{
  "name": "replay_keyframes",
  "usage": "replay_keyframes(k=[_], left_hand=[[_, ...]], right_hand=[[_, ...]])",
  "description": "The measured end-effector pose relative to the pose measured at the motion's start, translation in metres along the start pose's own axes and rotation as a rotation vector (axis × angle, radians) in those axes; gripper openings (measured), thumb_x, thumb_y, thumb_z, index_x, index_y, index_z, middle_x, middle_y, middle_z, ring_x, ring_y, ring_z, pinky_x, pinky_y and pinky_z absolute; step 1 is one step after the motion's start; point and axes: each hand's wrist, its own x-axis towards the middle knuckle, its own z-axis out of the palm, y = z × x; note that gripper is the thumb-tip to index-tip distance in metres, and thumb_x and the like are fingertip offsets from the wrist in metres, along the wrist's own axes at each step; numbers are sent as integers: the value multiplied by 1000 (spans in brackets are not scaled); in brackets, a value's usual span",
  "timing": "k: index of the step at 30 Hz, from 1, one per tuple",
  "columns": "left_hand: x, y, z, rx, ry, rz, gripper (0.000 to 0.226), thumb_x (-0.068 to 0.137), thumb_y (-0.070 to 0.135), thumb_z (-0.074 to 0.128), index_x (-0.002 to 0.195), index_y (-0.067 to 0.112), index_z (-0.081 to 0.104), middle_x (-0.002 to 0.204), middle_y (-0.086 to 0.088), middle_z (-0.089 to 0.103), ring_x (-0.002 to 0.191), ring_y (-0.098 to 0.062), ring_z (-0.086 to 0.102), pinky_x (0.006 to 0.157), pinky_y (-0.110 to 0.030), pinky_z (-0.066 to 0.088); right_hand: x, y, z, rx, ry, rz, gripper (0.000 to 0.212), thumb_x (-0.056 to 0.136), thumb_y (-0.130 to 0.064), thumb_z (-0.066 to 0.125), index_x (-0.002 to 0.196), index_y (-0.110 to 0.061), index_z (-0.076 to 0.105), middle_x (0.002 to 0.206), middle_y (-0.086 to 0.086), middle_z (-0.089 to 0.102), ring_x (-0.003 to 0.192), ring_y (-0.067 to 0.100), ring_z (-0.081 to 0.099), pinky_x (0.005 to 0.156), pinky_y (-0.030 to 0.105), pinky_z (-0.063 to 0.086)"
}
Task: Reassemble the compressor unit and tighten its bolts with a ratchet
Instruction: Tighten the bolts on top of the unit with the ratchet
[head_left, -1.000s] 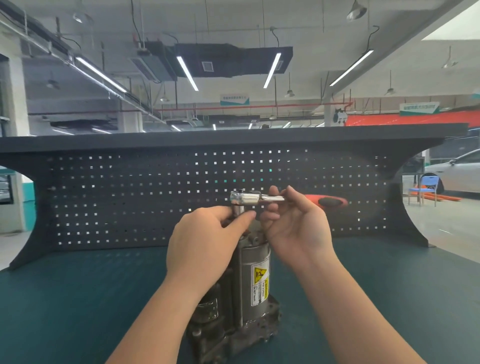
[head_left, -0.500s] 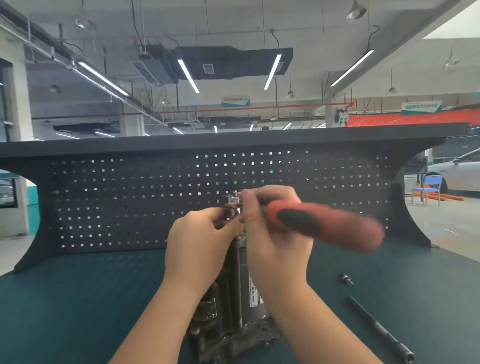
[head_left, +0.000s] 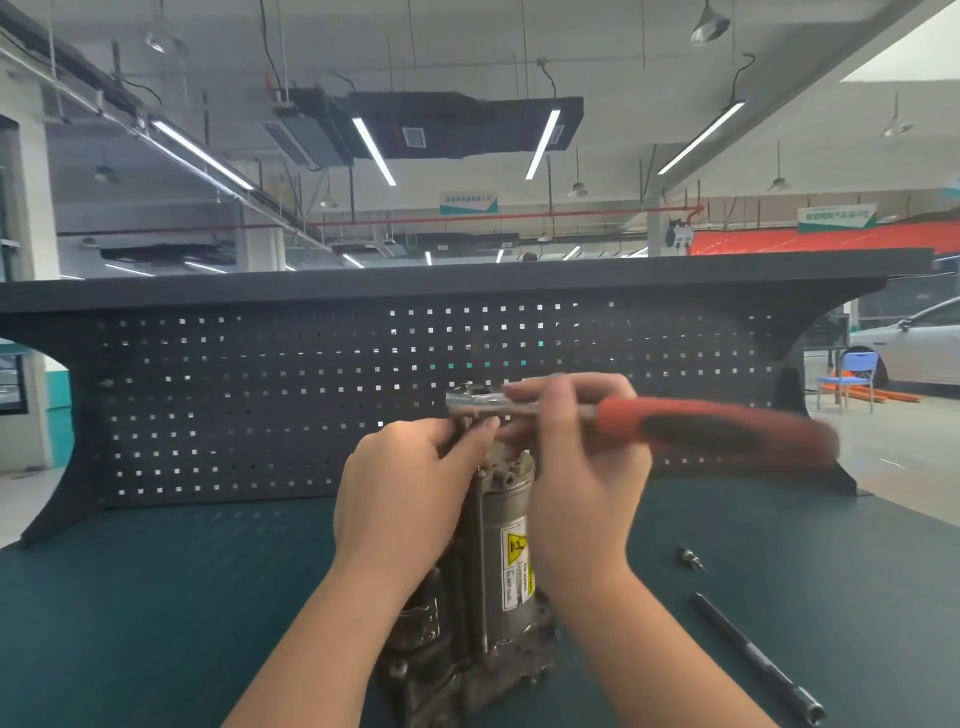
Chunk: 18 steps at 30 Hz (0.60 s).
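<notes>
The grey compressor unit (head_left: 506, 551) stands upright on the green bench, with a yellow warning label on its side. A ratchet (head_left: 691, 428) with a red-and-black handle lies level across the unit's top, its chrome head at the left. My right hand (head_left: 576, 467) grips the chrome shaft near the head. My left hand (head_left: 405, 488) pinches the socket under the ratchet head at the top of the unit. The bolt itself is hidden by my fingers.
A long black extension bar (head_left: 761, 660) and a small bit (head_left: 691, 558) lie on the green mat (head_left: 156, 597) to the right of the unit. A dark pegboard panel (head_left: 234, 395) closes off the back of the bench.
The ratchet handle has swung from pointing away right, toward me, and back out to the right, blurred with motion. My left hand has stayed at the socket.
</notes>
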Motion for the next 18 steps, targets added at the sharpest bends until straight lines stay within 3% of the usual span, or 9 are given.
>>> replay_keyframes(k=[4,6,9,12,18], left_hand=[[-3,3,-2,-18,9,-14,37,87,56,55,69,29,73,47,14,57,52,-6,55,42,-14,32],[-3,5,-1,8,6,-21,38,86,59,53,74,30,75,50,10,61,55,-8,58,46,-22,41],[-2,3,-4,19,-37,-40,34,83,63,53,88,38,76,67,17,70,68,-3,64,64,-27,53],[0,1,-12,-18,-118,-72,33,78,67,56,100,48,72,88,25,73,90,1,65,81,-30,54],[1,2,-16,-61,-109,-97,23,82,55,65,98,42,76,82,22,74,82,3,67,74,-26,54]], right_hand=[[28,3,-15,549,98,632,17,100,-17,50,83,-14,51,71,8,68,48,15,54,45,22,45],[33,7,-20,646,74,763,14,97,-19,51,84,-15,50,73,7,68,50,14,54,47,20,46],[32,13,-24,629,-2,697,9,87,-20,58,79,-16,57,79,8,70,54,15,58,50,21,49],[31,11,-22,520,-72,575,10,84,-20,59,76,-18,65,82,9,72,56,15,60,52,23,50],[17,5,-11,143,-141,219,9,90,-17,61,82,-14,64,85,5,73,60,15,61,57,25,51]])
